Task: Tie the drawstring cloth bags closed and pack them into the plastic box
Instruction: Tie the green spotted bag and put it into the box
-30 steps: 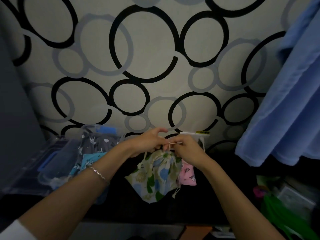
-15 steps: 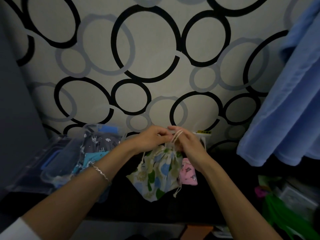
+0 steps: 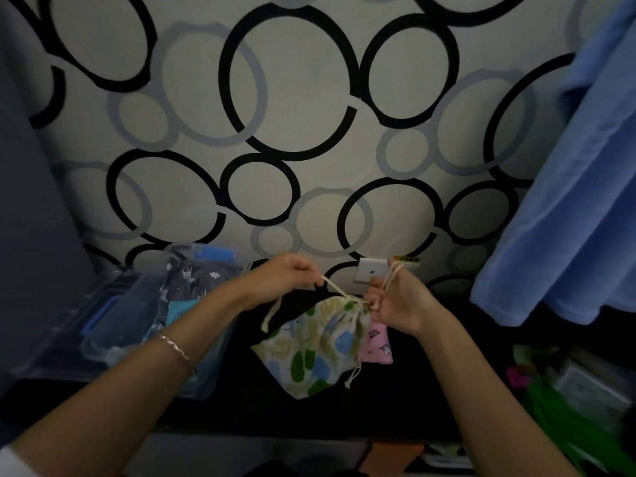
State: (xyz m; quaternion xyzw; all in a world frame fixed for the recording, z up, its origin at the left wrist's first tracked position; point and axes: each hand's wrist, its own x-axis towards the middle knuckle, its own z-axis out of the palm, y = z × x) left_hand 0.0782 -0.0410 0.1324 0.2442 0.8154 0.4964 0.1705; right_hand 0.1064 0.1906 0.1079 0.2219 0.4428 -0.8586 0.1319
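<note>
1. Hands were bunched together half a second ago; now the left hand (image 3: 287, 280) pinches the drawstring (image 3: 335, 289) toward 10 o'clock; the right hand (image 3: 395, 302) grips its other end toward 2 o'clock.
2. The floral bag (image 3: 309, 349) hangs between them; the knot's probably cinching; the plastic box (image 3: 99, 339) sits at its 9 o'clock.

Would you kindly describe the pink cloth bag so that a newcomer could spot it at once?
Below the wall of black and grey rings lies a dark surface. At its middle is a cream bag printed green and blue, held by its drawstring. The pink bag peeks out at its right edge, the only pink one.
</note>
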